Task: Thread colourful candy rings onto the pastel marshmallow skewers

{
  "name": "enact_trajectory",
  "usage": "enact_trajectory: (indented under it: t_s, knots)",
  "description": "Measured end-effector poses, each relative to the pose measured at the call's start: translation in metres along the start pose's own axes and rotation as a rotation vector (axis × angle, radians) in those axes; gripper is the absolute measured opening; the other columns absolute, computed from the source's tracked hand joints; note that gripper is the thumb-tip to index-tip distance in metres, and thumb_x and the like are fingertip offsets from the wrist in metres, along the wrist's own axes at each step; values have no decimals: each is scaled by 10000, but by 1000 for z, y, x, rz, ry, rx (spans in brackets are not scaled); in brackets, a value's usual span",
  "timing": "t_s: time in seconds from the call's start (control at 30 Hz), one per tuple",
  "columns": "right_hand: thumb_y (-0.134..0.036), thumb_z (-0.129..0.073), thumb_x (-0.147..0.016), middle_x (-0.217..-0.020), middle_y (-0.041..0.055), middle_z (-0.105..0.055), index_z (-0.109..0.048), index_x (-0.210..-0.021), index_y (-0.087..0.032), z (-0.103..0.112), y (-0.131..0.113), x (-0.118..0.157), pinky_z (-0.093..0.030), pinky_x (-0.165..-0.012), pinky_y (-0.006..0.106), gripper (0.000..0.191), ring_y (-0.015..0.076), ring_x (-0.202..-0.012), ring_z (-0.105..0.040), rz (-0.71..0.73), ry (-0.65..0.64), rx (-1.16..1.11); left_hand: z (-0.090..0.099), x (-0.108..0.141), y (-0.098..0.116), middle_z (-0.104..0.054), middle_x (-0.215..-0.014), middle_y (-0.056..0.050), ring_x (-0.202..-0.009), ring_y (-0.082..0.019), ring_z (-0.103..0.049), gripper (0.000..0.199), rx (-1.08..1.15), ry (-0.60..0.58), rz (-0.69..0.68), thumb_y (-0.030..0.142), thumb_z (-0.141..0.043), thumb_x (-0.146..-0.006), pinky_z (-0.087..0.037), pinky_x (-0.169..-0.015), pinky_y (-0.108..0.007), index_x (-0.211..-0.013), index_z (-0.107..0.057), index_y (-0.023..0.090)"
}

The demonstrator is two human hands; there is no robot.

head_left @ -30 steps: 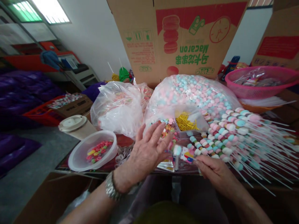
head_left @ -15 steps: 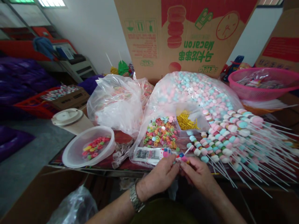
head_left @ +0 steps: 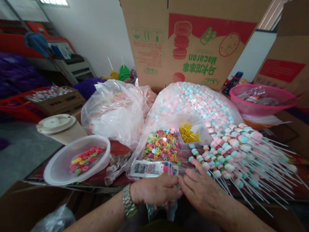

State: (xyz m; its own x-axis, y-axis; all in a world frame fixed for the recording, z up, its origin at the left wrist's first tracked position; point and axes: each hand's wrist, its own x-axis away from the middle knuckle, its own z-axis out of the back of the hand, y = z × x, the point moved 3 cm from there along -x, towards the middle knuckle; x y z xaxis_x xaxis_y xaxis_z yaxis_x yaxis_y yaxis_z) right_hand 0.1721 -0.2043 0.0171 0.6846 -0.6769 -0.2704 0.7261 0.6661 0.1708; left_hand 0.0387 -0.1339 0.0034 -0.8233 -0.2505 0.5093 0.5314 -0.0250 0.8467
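The left hand (head_left: 154,190) and right hand (head_left: 202,190) meet at the near edge of the tabletop (head_left: 118,149), pressed close together. The left hand's grip is curled and the right hand's fingers are bent over it, but whatever lies between them is hidden, so I cannot tell if either grip is closed on something. A printed packet (head_left: 152,169) lies just beyond the left hand, and the right fingers are touching the near end of a fan of marshmallow skewers (head_left: 231,154) spread to the right. A metal watch (head_left: 128,201) sits on the left wrist.

Farther on, a large clear bag of marshmallows (head_left: 198,103) holds a pile of candy rings (head_left: 161,145) and gold ties (head_left: 188,133) in its opening. To the left are a plastic tub (head_left: 106,145) of rings, a lidded cup (head_left: 56,124) and a puffed clear bag (head_left: 113,112). A pink basket (head_left: 294,100) stands far right, before an upright carton (head_left: 188,42).
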Motion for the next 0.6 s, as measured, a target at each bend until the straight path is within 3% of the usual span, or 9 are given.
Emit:
enact_trajectory:
  t_s: [0.07,0.13,0.23,0.3,0.37,0.43,0.5,0.57,0.6]
  knots:
    - [-92,-388,-863,-846,90,-651,-607,-1016,-105,-5,-4,1,-213,-1016,616,268,247,-818,-548,23,19,4,0,2,-2,-568,-652,7,-484,-131,-526,214,8,-110,14,396,-458,-832,-365,-372,-188,-870,-555,210]
    - [-87,-371,-852,-742,78,-645,-634,-874,-126,-11,-9,2,-345,-923,582,266,234,-726,-556,-7,61,-71,-1,5,-2,-579,-650,7,-509,-143,-552,165,-99,-151,-28,348,-476,-832,-399,-410,-203,-870,-558,210]
    - [-195,-365,-868,-559,23,-591,-621,-656,-151,-26,-13,4,-493,-678,361,335,172,-549,-528,-276,57,-492,1,11,10,-624,-699,-31,-614,-180,-586,55,-631,88,-264,215,-531,-807,-451,-542,-250,-824,-572,183]
    - [-254,-311,-902,-436,-39,-506,-601,-598,-165,-32,-12,5,-457,-496,234,430,122,-430,-489,-442,12,-752,1,18,20,-639,-759,-56,-672,-193,-583,51,-960,305,-453,154,-526,-810,-455,-616,-280,-826,-572,170]
    - [-236,-270,-930,-377,-69,-450,-586,-574,-171,-29,-4,1,-400,-415,179,481,92,-364,-477,-489,-92,-947,0,25,26,-642,-788,-64,-682,-194,-571,92,-1073,469,-613,141,-499,-835,-450,-634,-294,-875,-580,163]
    - [-226,-285,-948,-463,-42,-553,-612,-636,-164,-19,21,-8,-403,-441,165,456,90,-433,-550,-535,-184,-1075,4,29,24,-647,-803,-69,-687,-187,-569,142,-934,653,-695,146,-465,-859,-447,-640,-291,-912,-596,160]
    - [-261,-331,-953,-720,4,-675,-654,-798,-173,-12,65,-20,-451,-553,183,369,112,-639,-627,-698,-218,-991,12,25,14,-644,-769,-61,-679,-169,-570,165,-574,831,-658,164,-454,-869,-442,-633,-265,-860,-619,164]
    - [-234,-381,-943,-867,32,-679,-661,-856,-172,-12,119,-33,-464,-705,218,300,138,-822,-625,-941,-191,-494,19,15,-2,-614,-662,-29,-600,-134,-547,176,-68,923,-531,232,-492,-861,-426,-566,-222,-755,-617,168]
    - [-205,-441,-917,-901,63,-674,-664,-840,-148,-20,141,-40,-463,-758,255,243,175,-895,-614,-991,-225,-417,21,9,-10,-590,-604,-9,-545,-117,-524,180,181,937,-457,274,-528,-841,-409,-520,-205,-719,-607,169]
